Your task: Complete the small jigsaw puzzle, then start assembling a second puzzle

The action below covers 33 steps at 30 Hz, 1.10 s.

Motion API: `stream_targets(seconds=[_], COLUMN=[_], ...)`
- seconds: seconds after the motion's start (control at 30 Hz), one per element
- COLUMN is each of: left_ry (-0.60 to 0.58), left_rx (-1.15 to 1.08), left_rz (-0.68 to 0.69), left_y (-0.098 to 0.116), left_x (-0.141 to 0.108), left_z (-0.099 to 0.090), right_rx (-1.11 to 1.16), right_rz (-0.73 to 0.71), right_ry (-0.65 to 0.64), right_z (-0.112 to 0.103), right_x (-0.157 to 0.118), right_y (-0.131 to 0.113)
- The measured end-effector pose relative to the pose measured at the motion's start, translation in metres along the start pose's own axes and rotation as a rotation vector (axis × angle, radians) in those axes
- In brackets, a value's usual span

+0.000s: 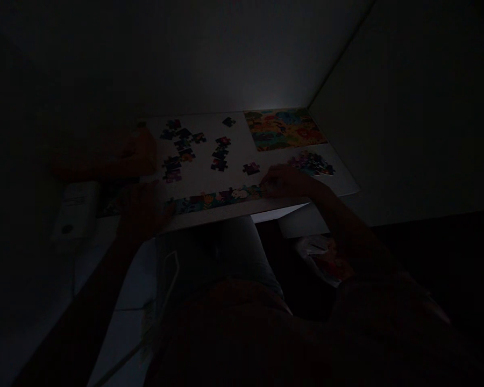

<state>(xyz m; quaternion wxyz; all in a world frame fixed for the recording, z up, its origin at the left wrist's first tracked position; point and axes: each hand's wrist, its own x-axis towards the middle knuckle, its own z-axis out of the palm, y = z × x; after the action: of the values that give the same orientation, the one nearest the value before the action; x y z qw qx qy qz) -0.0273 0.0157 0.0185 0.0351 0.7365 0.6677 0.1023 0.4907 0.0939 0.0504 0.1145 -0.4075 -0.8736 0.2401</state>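
Note:
The scene is very dark. A strip of joined puzzle pieces (207, 201) runs along the front edge of a white table (201, 174). At its left end rests my left hand (139, 209), thumb and fingers apart, with the thumb close to the strip. My right hand (286, 181) is at the other end, its fingers curled down and pinched on a puzzle piece there, which is mostly hidden. Just beyond those fingers lies a loose puzzle piece (250, 169). Further back are a short column of pieces (220, 154) and a larger scattered group (183, 141).
A bright picture sheet with animals (284, 129) lies at the back right. In front of it is a heap of pieces (312, 163). An orange-brown box (139, 150) and a white box (76, 209) stand at the left. A plastic bag (322, 258) sits below, right.

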Motion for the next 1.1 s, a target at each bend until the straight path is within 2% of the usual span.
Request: stream_targets(seconds=[0.17, 0.4, 0.53, 0.67, 0.8, 0.97, 1.1], left_ry=[0.06, 0.031, 0.018, 0.028, 0.032, 0.022, 0.024], left_rx=[0.011, 0.017, 0.022, -0.01, -0.012, 0.02, 0.022], left_rz=[0.025, -0.018, -0.02, -0.042, -0.01, -0.009, -0.017], left_y=[0.003, 0.011, 0.01, 0.008, 0.007, 0.006, 0.004], left_x=[-0.003, -0.003, -0.002, -0.002, -0.002, -0.002, -0.003], left_z=[-0.002, -0.007, -0.006, -0.005, -0.005, -0.004, -0.003], right_rx=[-0.019, -0.017, -0.014, 0.004, -0.014, -0.036, -0.062], right_rz=[0.006, -0.004, -0.004, -0.041, -0.12, -0.093, -0.083], right_ry=[-0.004, -0.031, -0.004, 0.066, 0.072, 0.063, 0.073], right_z=[0.001, -0.004, -0.002, 0.006, 0.021, 0.039, 0.044], right_x=[0.001, 0.003, -0.002, -0.014, -0.023, -0.032, -0.036], right_y=[0.002, 0.002, -0.003, -0.012, -0.017, -0.019, -0.025])
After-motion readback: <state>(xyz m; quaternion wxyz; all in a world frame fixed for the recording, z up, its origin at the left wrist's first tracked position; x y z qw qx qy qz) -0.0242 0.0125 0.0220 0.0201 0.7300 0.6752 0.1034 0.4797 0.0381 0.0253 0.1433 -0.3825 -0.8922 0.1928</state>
